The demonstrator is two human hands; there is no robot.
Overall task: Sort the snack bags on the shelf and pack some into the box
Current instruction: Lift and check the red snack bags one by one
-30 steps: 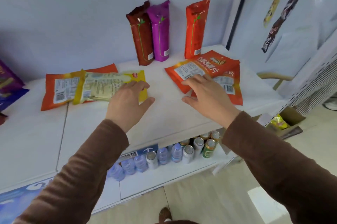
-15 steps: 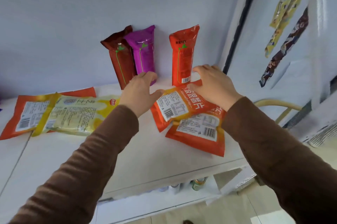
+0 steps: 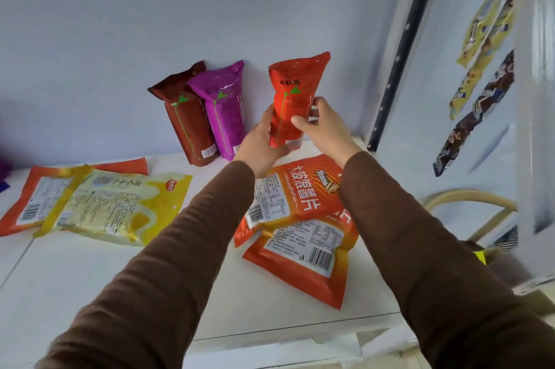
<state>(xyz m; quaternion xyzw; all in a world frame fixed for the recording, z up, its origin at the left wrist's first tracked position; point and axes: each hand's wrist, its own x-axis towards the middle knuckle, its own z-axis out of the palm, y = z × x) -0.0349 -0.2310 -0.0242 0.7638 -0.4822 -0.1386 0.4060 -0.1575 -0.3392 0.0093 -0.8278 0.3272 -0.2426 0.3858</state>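
Observation:
Both hands hold the tall red-orange snack bag (image 3: 295,89) upright near the back wall: my left hand (image 3: 258,143) grips its lower left side, my right hand (image 3: 322,125) its right side. A purple bag (image 3: 223,107) and a brown bag (image 3: 186,119) lean on the wall just left of it. Two flat orange chip bags (image 3: 303,236) lie stacked on the white shelf (image 3: 90,278) under my forearms. A yellow bag (image 3: 120,206) lies on another orange bag (image 3: 27,203) at the left.
A black slotted upright (image 3: 399,50) stands at the shelf's right end. Snack packets (image 3: 480,68) hang on the white panel to the right. A curved wooden chair back (image 3: 468,203) shows beyond the shelf's right edge.
Both hands left the flat bags, reached back over the orange chip bags and closed on the tall red-orange bag. The view has tilted up toward the wall.

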